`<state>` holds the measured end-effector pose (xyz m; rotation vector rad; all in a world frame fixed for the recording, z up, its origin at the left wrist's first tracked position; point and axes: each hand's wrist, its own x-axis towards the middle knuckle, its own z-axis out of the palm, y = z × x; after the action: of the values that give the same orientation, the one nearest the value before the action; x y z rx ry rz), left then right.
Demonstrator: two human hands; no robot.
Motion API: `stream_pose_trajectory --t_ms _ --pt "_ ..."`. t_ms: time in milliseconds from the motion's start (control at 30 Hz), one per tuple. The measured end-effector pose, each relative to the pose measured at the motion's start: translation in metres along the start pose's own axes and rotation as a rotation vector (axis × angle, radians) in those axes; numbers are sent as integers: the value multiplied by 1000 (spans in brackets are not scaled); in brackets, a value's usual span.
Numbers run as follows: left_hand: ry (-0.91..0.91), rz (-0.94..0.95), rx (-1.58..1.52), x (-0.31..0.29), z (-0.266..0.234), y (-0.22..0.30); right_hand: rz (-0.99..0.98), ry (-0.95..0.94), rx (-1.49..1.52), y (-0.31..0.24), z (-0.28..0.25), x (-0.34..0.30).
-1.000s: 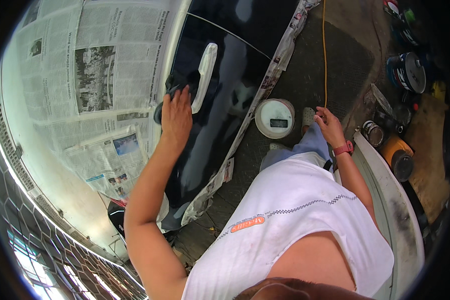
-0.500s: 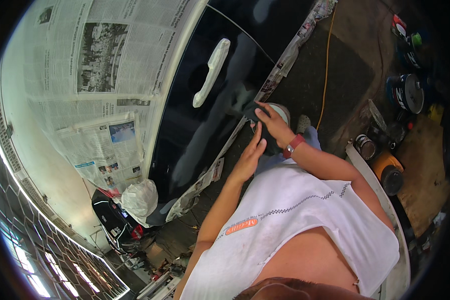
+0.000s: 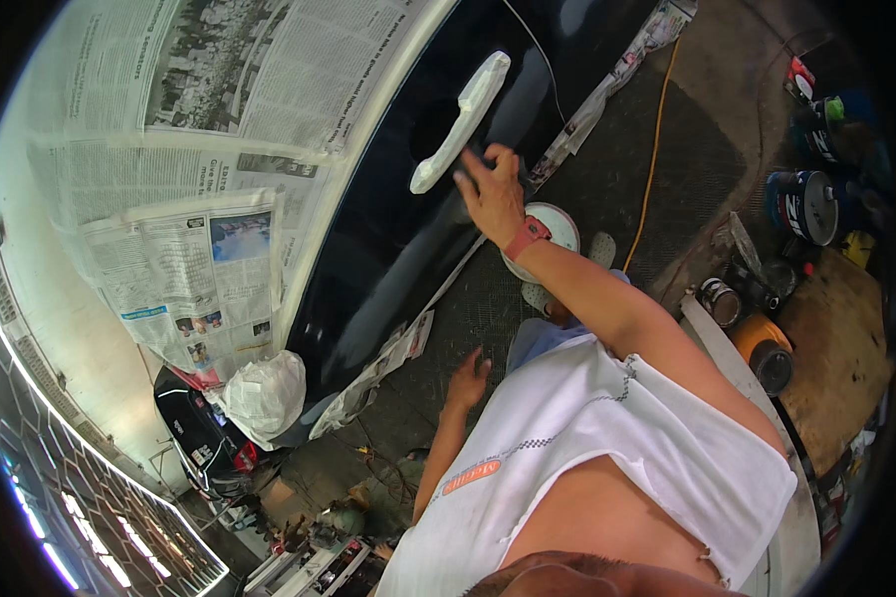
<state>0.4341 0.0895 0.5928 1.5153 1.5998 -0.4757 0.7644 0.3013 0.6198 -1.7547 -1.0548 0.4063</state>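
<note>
My right hand (image 3: 495,199), with a red-strapped watch at the wrist, reaches to the dark car door panel (image 3: 408,264). Its fingers are spread just below the door handle (image 3: 463,124), which is wrapped in pale masking. Whether a thin dark piece lies under those fingers cannot be told against the black paint. Dull greyish patches run along the panel. Lower down, my left hand (image 3: 468,378) hangs away from the door, thumb apart from loosely bent fingers, with nothing seen in it.
Newspaper (image 3: 219,169) masks the car's upper part, and pale wrapping covers the mirror (image 3: 264,393). Below the door stands a white round container (image 3: 553,227). An orange cord (image 3: 655,149) crosses the dark floor. Paint cans (image 3: 804,207) stand to the right.
Both hands were together over a dark flat piece beside the door's lower edge. My right hand has moved up onto the panel; my left has dropped back toward my body.
</note>
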Motion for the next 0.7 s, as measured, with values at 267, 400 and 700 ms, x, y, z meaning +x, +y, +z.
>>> stream_pose_trajectory --t_ms 267,400,700 --pt "-99 -82 -371 -14 87 -222 -300 -219 -546 -5 -46 58" --pt "-63 -88 -347 2 97 -250 -248 -258 -642 -5 -33 43" --pt "28 8 -323 41 21 -183 -123 -168 -643 17 -18 37"
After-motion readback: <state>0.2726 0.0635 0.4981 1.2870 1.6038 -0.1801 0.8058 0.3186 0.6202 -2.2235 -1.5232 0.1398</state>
